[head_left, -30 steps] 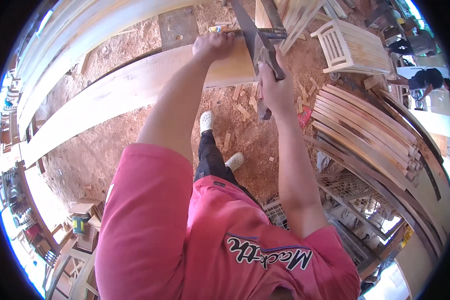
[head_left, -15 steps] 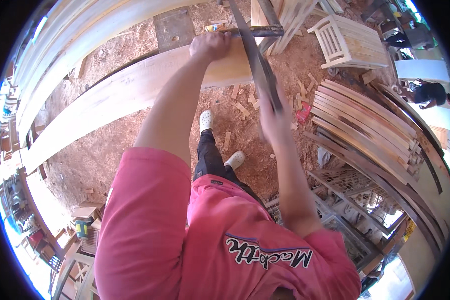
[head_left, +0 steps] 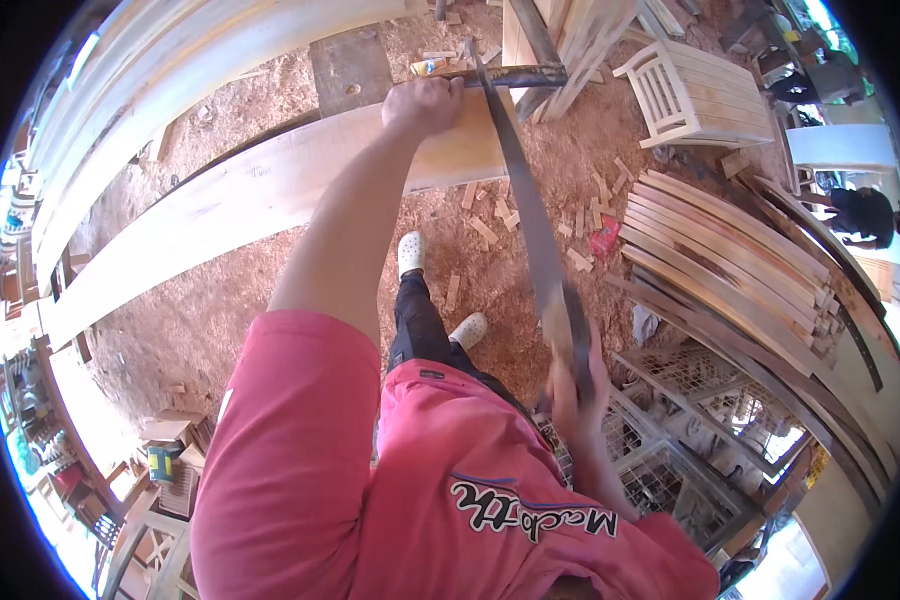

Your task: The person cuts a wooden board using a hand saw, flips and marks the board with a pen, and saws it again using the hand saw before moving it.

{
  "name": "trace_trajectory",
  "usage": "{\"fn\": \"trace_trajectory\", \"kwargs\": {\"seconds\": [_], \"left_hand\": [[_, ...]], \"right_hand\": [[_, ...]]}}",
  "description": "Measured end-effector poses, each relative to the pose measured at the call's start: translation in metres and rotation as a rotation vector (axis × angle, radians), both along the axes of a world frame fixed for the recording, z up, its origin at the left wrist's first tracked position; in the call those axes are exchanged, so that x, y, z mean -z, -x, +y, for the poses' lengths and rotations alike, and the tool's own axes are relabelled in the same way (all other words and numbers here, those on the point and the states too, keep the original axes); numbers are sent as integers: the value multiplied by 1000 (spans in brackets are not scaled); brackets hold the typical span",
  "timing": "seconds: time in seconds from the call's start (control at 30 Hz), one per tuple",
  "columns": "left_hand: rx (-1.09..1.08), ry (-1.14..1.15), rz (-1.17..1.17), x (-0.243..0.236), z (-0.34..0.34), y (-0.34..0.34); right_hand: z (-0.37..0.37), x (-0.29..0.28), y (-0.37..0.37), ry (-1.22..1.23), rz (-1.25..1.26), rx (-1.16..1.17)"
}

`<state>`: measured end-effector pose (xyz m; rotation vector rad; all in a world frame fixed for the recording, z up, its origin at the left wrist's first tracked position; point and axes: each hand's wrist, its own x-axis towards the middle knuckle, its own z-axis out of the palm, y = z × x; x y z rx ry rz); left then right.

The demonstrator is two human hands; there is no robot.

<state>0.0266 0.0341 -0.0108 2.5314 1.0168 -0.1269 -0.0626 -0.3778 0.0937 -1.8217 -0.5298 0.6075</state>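
Note:
My left hand [head_left: 420,108] is closed over the far edge of a long pale plank [head_left: 260,170], against a dark bar [head_left: 518,76] lying across that end. My right hand [head_left: 582,390] grips the handsaw [head_left: 532,215] by its handle, low on the right beside my body. The long blade runs up to the plank's right end and past the bar; blur softens the handle and fingers. Small wood offcuts [head_left: 483,228] lie on the sawdust-covered ground below the plank, near my white clogs [head_left: 410,254].
More boards [head_left: 190,45] lie beyond the plank. A wooden chair-like piece [head_left: 695,92], stacked slats [head_left: 720,260] and metal grid frames [head_left: 695,390] line the right. People [head_left: 860,215] are at the far right. Stacked furniture [head_left: 30,400] lines the far left.
My right hand has drawn the saw back toward my body, exposing more blade below the plank. My left hand has barely moved. A person at the far right has shifted slightly.

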Motion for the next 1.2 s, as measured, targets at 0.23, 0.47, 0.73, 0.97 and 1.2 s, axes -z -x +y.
{"fn": "trace_trajectory", "kwargs": {"seconds": [0.23, 0.47, 0.73, 0.97, 1.2], "left_hand": [[-33, 25, 19, -9, -3, 4], [-47, -4, -5, -1, -2, 1], [-43, 21, -7, -4, -3, 3], [-54, -3, -28, 1, -3, 3], [-49, -9, 4, 3, 0, -2]], "right_hand": [[183, 52, -117, -85, -85, -106], [-45, 10, 29, 32, 171, 61], [141, 55, -91, -129, -127, -125], [76, 48, -49, -33, -73, 25], [-21, 13, 13, -34, 105, 38]]}}
